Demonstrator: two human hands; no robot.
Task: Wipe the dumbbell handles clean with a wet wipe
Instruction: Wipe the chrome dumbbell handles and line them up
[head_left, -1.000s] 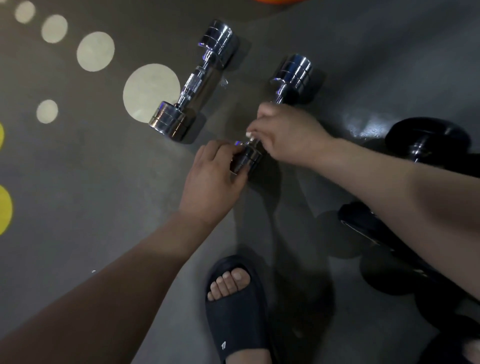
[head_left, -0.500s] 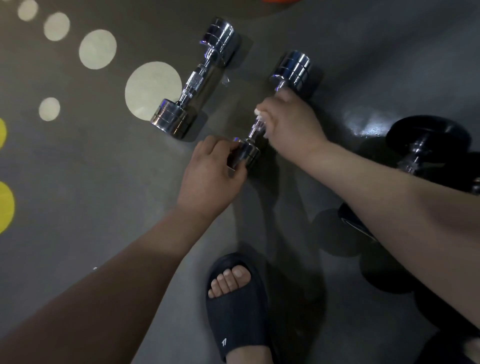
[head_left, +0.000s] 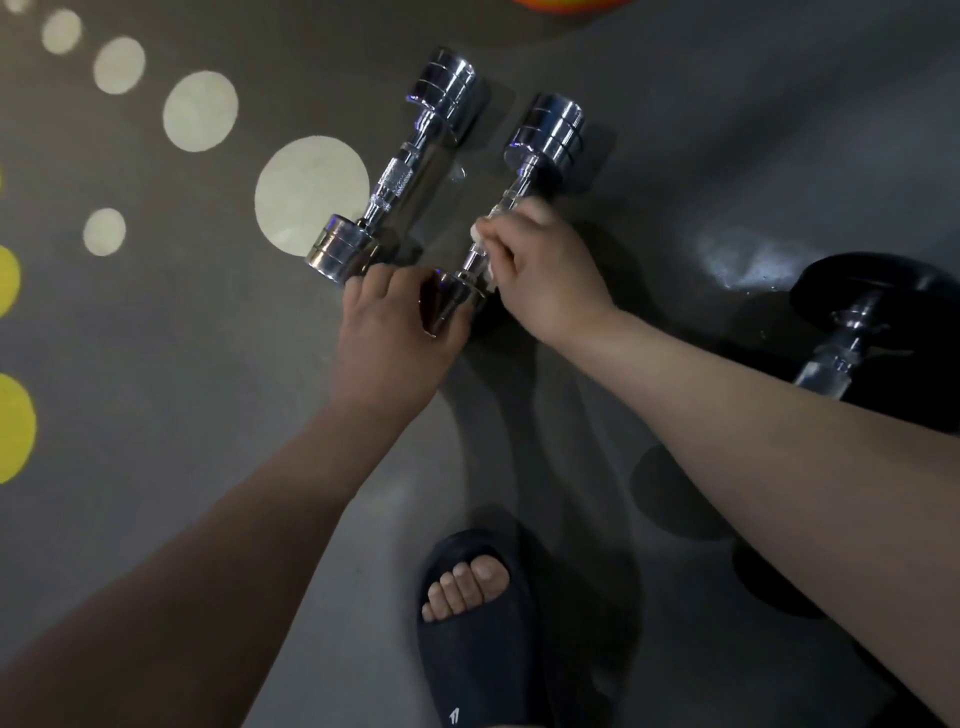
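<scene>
- The wiped dumbbell (head_left: 514, 197), chrome, lies on the grey floor (head_left: 727, 130) just above the middle of the view, its bar running from 7 o'clock to 1 o'clock.
- The left hand (head_left: 395, 338) grips the near head of this dumbbell, at its 7 o'clock end, with fingers curled over the top and the thumb against the side.
- The right hand (head_left: 545, 275) closes round the handle, fingers curled and pressing a white wet wipe (head_left: 477, 232) against the bar; only small bits of the wipe show at the fingertips and below the palm.
- A second chrome dumbbell (head_left: 395, 176) lies just beside the first, at its 9 o'clock and parallel to it, with its near head close to the left hand's knuckles.
- A black dumbbell (head_left: 857, 322) sits well apart at 3 o'clock, partly behind the right forearm.
- A foot in a dark slipper (head_left: 478, 634) stands at 6 o'clock.
- Pale dots (head_left: 311, 195) and yellow ones mark the floor towards 9 and 10 o'clock.
</scene>
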